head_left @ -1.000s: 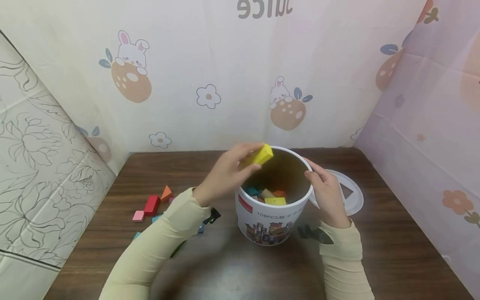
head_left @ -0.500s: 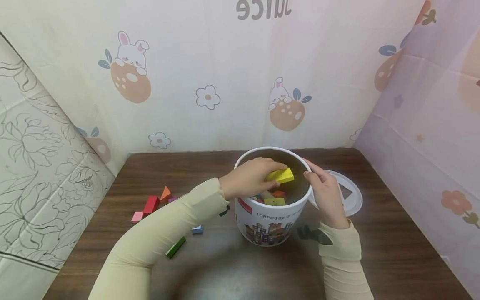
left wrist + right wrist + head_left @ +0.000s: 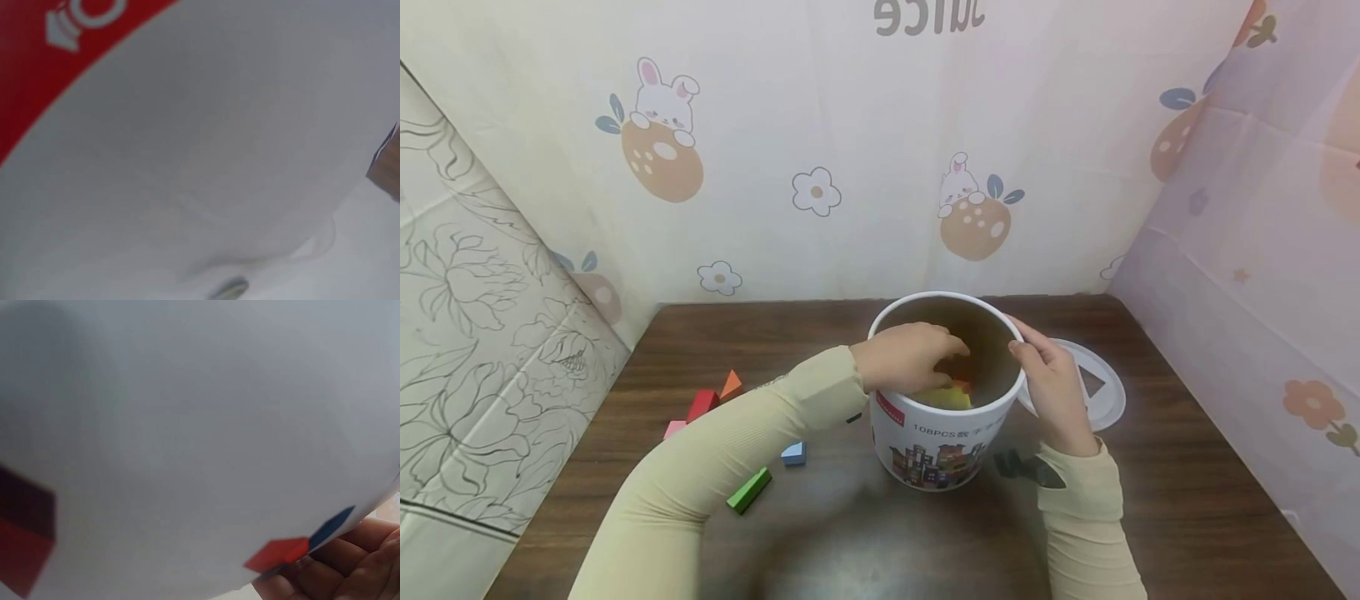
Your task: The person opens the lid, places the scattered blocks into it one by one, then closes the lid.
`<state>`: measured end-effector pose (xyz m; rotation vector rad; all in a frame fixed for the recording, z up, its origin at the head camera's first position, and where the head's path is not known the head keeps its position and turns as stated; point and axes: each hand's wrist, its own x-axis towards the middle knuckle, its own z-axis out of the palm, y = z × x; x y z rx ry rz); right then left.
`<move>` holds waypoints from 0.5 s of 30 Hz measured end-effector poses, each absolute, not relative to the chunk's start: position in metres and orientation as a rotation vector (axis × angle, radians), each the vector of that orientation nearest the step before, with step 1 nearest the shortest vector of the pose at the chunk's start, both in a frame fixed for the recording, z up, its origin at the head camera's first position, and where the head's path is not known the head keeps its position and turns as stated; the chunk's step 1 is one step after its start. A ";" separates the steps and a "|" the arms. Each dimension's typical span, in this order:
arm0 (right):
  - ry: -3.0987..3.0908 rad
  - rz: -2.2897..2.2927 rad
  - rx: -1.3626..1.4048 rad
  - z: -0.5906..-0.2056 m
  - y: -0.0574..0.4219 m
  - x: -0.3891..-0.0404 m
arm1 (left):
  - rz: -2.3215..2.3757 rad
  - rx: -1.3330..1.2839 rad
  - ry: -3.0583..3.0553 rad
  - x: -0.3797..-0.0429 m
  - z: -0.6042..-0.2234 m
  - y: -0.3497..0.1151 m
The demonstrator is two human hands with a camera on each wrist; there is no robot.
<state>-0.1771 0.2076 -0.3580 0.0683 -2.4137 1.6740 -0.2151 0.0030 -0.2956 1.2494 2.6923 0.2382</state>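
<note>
A white bucket [image 3: 936,454] with a printed block-city picture stands upright on the table. My left hand [image 3: 906,357] reaches over its rim, fingers spread and slightly bent inside, with no block visible between them. Below the fingers lie a yellow block [image 3: 951,398] and part of an orange-red block [image 3: 962,386]; the hand hides the other contents. On the bucket's right side, my right hand [image 3: 1051,387] grips the rim, thumb at the top edge and fingers behind the outer wall. Both wrist views are mostly filled by the bucket's white wall [image 3: 200,137].
Left of the bucket lie a green block [image 3: 748,490], a light blue block [image 3: 793,454], a red block [image 3: 703,405], an orange triangular block [image 3: 732,385] and a pink block [image 3: 674,428], partly behind the left sleeve. A white lid [image 3: 1108,400] lies behind the right hand. Printed curtains surround the table.
My left hand carried a yellow block from above the rim down into the bucket and let it go; its fingers are now apart. The right hand keeps its grip on the rim.
</note>
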 end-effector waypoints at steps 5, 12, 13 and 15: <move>-2.405 1.692 0.055 -0.358 0.207 -0.177 | 0.244 1.236 2.695 -0.216 -0.295 0.002; -2.393 1.723 0.045 -0.357 0.205 -0.177 | 0.315 1.221 2.723 -0.216 -0.295 -0.002; -2.395 1.723 0.045 -0.357 0.205 -0.177 | 0.334 1.222 2.731 -0.216 -0.294 -0.003; -2.402 1.720 0.042 -0.356 0.205 -0.176 | 0.381 1.221 2.754 -0.215 -0.293 -0.007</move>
